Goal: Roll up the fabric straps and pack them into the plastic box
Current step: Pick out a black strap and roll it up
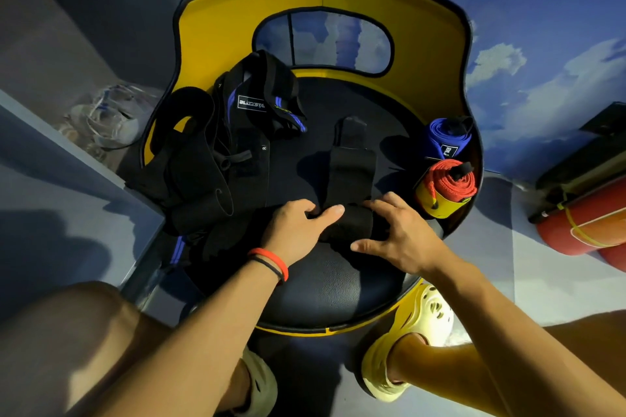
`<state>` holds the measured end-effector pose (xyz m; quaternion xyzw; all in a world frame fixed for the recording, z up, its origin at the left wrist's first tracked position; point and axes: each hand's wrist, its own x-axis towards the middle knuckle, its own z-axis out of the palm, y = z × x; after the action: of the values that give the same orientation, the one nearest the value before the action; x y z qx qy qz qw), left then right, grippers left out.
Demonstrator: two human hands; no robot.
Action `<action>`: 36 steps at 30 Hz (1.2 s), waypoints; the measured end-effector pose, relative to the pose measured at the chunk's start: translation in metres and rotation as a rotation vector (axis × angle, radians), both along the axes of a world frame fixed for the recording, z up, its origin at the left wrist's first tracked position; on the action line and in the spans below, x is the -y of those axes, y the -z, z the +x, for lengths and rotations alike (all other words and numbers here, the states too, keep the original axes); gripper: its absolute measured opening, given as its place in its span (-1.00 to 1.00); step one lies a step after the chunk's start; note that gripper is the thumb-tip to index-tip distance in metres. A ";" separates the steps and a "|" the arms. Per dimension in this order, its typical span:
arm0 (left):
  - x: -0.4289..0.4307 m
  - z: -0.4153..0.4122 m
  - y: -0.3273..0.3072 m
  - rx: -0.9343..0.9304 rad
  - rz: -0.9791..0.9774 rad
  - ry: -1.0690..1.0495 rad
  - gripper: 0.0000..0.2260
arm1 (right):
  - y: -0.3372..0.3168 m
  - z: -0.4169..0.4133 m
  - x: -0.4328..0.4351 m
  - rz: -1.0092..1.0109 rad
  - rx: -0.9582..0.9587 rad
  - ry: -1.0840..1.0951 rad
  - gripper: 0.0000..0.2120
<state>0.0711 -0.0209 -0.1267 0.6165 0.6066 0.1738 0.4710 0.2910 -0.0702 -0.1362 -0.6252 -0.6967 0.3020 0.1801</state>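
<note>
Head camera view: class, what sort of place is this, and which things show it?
Likely a gym or sports room, not certain: a rolled blue strap and a rolled red strap sit on a yellow-and-black chair, with a pile of black straps, and the wall is painted with clouds.

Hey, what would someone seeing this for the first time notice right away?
The bright yellow chair back stands out at the top, curving round a black seat. At the seat's front, the left hand and right hand grip a half-rolled black strap. On the seat's right edge sit a rolled blue strap and a rolled red strap.
</note>
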 end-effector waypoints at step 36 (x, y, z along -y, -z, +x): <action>-0.049 0.026 0.020 -0.220 0.380 -0.226 -0.61 | -0.012 -0.007 -0.001 -0.283 -0.217 0.006 -0.79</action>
<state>0.0974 0.0282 -0.1470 0.6374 0.6759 0.2682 0.2550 0.2838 -0.0695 -0.1241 -0.6101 -0.6218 0.4623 0.1653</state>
